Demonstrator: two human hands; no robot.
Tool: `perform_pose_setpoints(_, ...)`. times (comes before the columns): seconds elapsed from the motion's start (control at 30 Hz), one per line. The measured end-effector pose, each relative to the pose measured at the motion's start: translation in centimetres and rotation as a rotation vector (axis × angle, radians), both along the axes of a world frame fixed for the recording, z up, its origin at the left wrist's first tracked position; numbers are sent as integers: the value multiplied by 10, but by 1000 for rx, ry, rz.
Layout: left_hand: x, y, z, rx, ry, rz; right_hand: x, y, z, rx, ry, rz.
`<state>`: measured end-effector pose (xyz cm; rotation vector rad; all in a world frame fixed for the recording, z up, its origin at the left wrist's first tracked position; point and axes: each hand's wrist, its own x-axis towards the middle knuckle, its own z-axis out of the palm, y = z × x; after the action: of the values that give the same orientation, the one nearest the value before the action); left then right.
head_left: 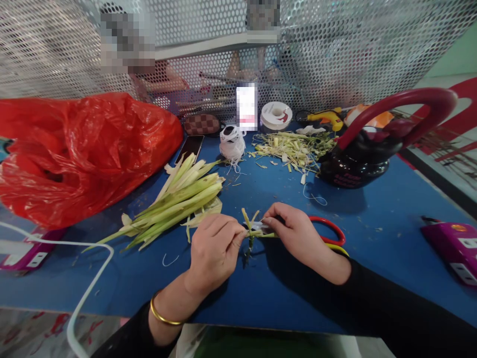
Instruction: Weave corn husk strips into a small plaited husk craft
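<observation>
A small bundle of pale green plant strips (256,233), splayed out like a star with a dark tuft below, sits between my hands just above the table. My left hand (214,246) pinches its left side between thumb and forefinger. On the other side, my right hand (298,236) is closed in a pinch at what looks like white thread (258,225) by the strips. Under my right wrist lie scissors with a red handle loop (331,226) and a yellow one, their blades hidden. A heap of pale green husk-like leaves (182,201) lies left of my hands.
Behind my hands are a ball of white string (232,144), plant scraps (294,149), a ribbon spool (276,115) and a phone (191,149). A red plastic bag (85,154) fills the left. A black pot with a red handle (354,159) stands right; purple power strips (452,248) flank the table.
</observation>
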<state>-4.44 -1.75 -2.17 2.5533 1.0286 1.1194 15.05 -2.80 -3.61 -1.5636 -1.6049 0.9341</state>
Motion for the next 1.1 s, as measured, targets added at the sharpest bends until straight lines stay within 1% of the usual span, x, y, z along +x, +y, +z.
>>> perform_pose_setpoints(0.23, -1, -2, 1, 7, 16, 8, 4, 1, 2, 74, -60, -64)
perform_pose_setpoints(0.37, 0, -3, 1, 2, -6, -17, 5, 1, 2, 63, -21, -89)
perform_pose_setpoints(0.47, 0, -2, 1, -56, -36, -19, 5, 2, 2, 38, 70, -109)
perform_pose_setpoints(0.5, 0, -1, 1, -95, -50, -10, 5, 3, 3, 9, 147, -104)
perform_pose_setpoints(0.57, 0, 1, 1, -192, -88, 11, 4, 2, 5, -68, 381, -61)
perform_pose_setpoints(0.67, 0, 5, 0, -351, -165, 21, 1, -1, 9, -164, 756, 51)
perform_pose_setpoints(0.77, 1, 9, -3, -515, -264, 1, -1, -5, 12, -248, 986, 144)
perform_pose_setpoints(0.83, 2, 9, -5, -641, -352, -23, -2, -5, 12, -317, 1090, 167)
perform_pose_setpoints(0.93, 3, 9, -5, -820, -482, -42, -4, -3, 8, -400, 1186, 163)
perform_pose_setpoints(1.03, 5, 7, -2, -977, -584, -64, -6, 0, 4, -440, 1210, 164)
perform_pose_setpoints(1.1, 6, 6, 0, -1075, -610, -113, -8, 0, 2, -436, 1190, 177)
